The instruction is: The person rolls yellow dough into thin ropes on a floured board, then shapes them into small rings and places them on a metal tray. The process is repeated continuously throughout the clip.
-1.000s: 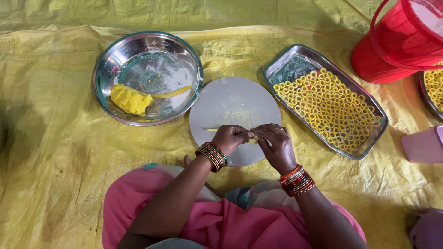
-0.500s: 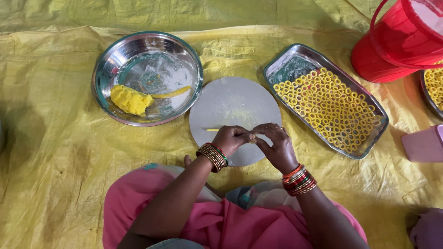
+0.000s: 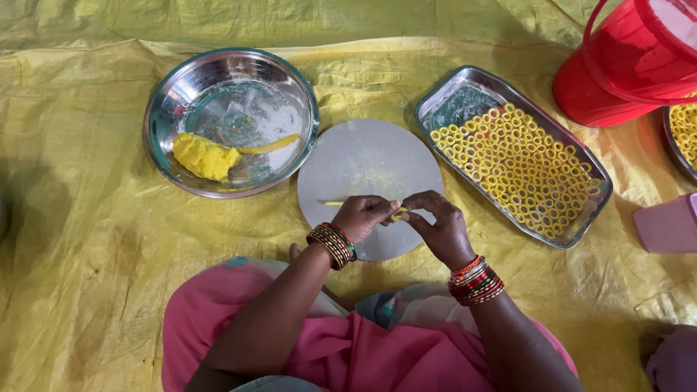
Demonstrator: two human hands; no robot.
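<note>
Bare forearms; the left hand and right hand each wear stacked red, green and gold bangles at the wrist. Pink clothing covers the lap.

1 round steel bowl, 1 grey disc, 2 ring trays, 1 red bucket, approx. 1 dough lump.

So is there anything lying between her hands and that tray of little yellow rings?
Nothing visible. The left hand and right hand pinch a small yellow dough piece over the round grey board. Between them and the tray lies only bare board and yellow sheet.
</note>
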